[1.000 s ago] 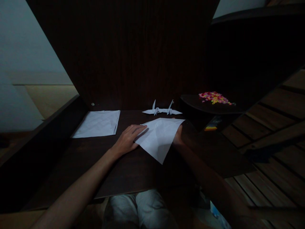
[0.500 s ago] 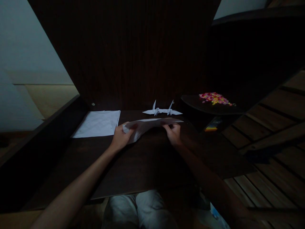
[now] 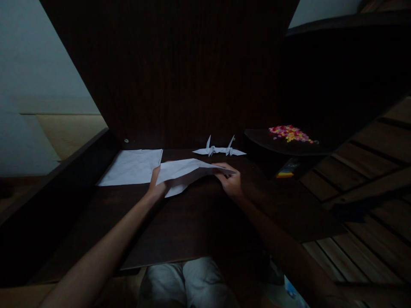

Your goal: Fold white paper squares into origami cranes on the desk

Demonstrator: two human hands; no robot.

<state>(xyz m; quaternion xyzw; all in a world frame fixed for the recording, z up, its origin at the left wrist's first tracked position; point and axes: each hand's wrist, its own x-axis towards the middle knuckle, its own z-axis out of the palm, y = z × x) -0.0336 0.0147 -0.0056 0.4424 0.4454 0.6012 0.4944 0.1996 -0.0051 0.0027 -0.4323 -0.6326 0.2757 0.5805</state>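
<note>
over the dark desk (image 3: 180, 235), the right hand (image 3: 233, 182) pinches paper (image 3: 186, 168), the left hand (image 3: 156, 188) seemingly pinches its other end; uneven tugging could crease it.

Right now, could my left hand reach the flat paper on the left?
Probably yes: your left hand is close beside the flat paper, with nothing visible between them, though it may need to release the sheet first.

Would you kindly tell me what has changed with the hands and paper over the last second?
The left hand and the held paper have moved left, the paper now tilted more edge-on; the right hand grips its right end. The white stack, folded paper figures and colorful pile stayed put.
</note>
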